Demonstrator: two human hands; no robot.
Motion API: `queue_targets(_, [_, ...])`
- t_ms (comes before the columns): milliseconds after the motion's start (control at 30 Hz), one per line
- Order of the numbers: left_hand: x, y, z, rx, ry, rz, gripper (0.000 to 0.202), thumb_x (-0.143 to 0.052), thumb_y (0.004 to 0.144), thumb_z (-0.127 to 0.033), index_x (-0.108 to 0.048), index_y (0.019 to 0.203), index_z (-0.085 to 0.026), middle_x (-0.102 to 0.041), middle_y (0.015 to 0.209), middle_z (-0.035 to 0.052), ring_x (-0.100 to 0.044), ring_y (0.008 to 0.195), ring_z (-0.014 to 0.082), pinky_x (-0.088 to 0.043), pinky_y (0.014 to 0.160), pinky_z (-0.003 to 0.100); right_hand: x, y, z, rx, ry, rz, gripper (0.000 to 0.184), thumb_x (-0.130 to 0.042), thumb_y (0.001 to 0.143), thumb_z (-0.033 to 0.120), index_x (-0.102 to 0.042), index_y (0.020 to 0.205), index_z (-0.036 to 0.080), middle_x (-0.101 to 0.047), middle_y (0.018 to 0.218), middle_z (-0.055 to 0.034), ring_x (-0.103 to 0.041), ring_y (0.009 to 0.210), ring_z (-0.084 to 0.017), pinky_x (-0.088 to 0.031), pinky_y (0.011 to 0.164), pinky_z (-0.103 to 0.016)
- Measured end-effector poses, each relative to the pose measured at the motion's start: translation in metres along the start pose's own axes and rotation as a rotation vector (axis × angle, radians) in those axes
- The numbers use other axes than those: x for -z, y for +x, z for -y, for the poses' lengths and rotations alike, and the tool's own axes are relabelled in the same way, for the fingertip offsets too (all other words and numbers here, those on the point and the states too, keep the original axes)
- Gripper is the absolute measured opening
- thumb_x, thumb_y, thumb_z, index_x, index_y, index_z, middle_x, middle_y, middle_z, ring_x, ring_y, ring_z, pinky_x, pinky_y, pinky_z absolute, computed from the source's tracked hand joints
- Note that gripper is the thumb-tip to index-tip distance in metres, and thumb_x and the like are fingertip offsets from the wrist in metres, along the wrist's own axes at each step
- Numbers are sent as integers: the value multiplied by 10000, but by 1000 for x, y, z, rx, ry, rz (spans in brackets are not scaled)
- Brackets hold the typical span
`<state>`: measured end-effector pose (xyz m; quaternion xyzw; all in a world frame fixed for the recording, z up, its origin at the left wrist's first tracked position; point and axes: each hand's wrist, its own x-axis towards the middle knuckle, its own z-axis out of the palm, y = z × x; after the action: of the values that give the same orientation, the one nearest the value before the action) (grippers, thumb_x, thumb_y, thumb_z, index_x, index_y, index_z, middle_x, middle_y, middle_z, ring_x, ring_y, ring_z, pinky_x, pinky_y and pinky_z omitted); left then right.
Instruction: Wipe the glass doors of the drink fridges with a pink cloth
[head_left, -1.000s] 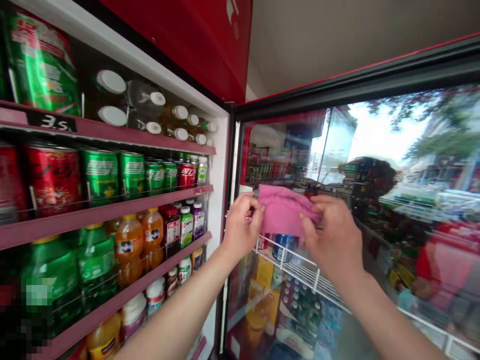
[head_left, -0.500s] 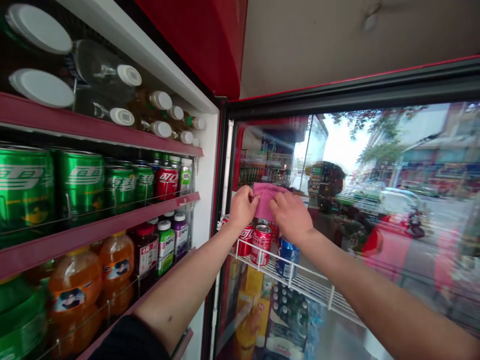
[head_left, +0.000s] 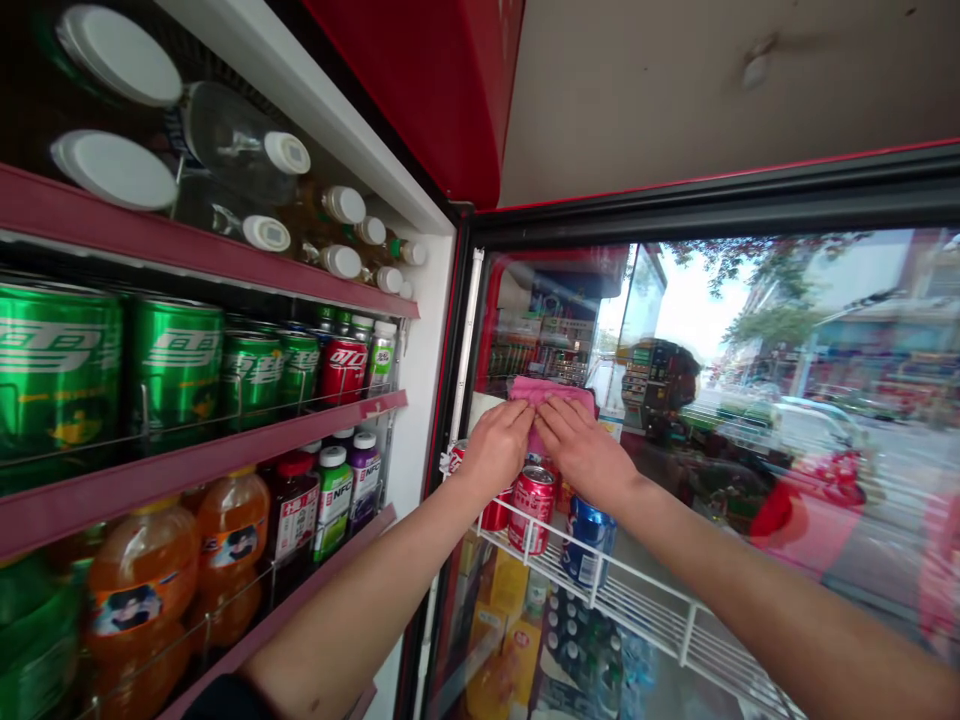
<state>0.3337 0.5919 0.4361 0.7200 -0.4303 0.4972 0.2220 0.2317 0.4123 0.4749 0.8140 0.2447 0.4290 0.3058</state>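
A pink cloth (head_left: 546, 392) lies against the inside of the open cooler's glass door (head_left: 750, 420). My left hand (head_left: 498, 447) and my right hand (head_left: 583, 447) are side by side on the cloth, fingers together, pressing it to the glass. Just below the hands, red cans (head_left: 529, 508) and a blue can (head_left: 587, 540) stand in the door's white wire rack (head_left: 660, 625).
On the left, cooler shelves hold green cans (head_left: 172, 362), orange soda bottles (head_left: 229, 545), small NFC bottles (head_left: 331, 500) and white-capped bottles (head_left: 330, 215) lying on the top shelf. The door glass reflects a street. More bottles sit lower in the door.
Both hands came together on the pink cloth, which is now bunched smaller and flat on the glass. The view shifted, bringing the cans in the door rack into sight.
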Motion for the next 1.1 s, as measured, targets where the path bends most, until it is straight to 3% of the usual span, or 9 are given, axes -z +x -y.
queue_targets(133, [9,-10,14,26,67,17,543,-513,1035,-116,-624,1566,-147,-623,1648,164,-533,1598,331,-378,1369,618,-20,20,-1,28,34,-18,630,-471,1009,31,-522,1632,-41,-510,1719,-279,-421,1667,-395,-418,1362,-624])
queue_targets(267, [22,-11,41,98,137,26,657,-510,1011,-127,-530,1665,-191,-544,1725,122,-275,1735,381,-102,1398,776,-42,56,7,7,35,-14,676,-477,1010,86,-465,1676,-29,-427,1781,-243,-353,1702,-394,-340,1407,-604])
queue_targets(400, [29,-8,68,182,170,25,684,-479,997,-112,-519,1675,-185,-517,1742,132,-252,1738,406,-92,1377,807,-55,96,18,-29,4,20,697,-515,1042,200,-433,1710,15,-368,1819,-202,-301,1723,-391,-269,1428,-615])
queue_targets(500, [28,-9,75,224,168,26,676,-463,1003,-120,-521,1674,-177,-503,1751,131,-262,1728,438,-101,1357,839,-59,111,20,-22,-29,63,714,-539,1076,322,-422,1724,46,-338,1835,-184,-266,1737,-379,-234,1435,-616])
queue_targets(600, [25,-13,67,234,151,33,671,-467,1014,-139,-506,1683,-168,-494,1756,140,-271,1727,432,-129,1362,827,-55,100,14,3,-37,81,742,-535,1096,411,-397,1741,70,-326,1844,-171,-221,1754,-354,-214,1441,-614])
queue_targets(700, [24,-17,47,193,119,55,669,-499,1025,-170,-487,1694,-178,-474,1771,129,-251,1741,394,-152,1392,766,-41,67,3,18,-35,80,741,-539,1103,446,-412,1736,82,-354,1834,-171,-222,1755,-349,-204,1443,-620])
queue_targets(900, [22,-22,9,78,53,100,598,-502,1072,-246,-523,1669,-206,-507,1755,94,-262,1744,348,-179,1418,706,-3,7,-8,36,-12,69,596,-535,1122,350,-569,1625,32,-495,1748,-225,-394,1679,-411,-329,1386,-668])
queue_targets(1000, [23,-23,9,63,41,105,612,-513,1050,-204,-532,1662,-213,-510,1753,83,-237,1751,350,-146,1420,721,1,10,-7,89,-36,57,502,-555,1057,148,-665,1511,-36,-590,1651,-285,-470,1623,-440,-359,1361,-685])
queue_targets(1100, [28,-25,23,82,45,102,595,-500,1049,-182,-561,1640,-216,-553,1722,77,-263,1744,349,-150,1417,727,-12,32,-7,184,-21,47,518,-524,987,35,-685,1465,-83,-622,1605,-316,-490,1616,-407,-362,1381,-622])
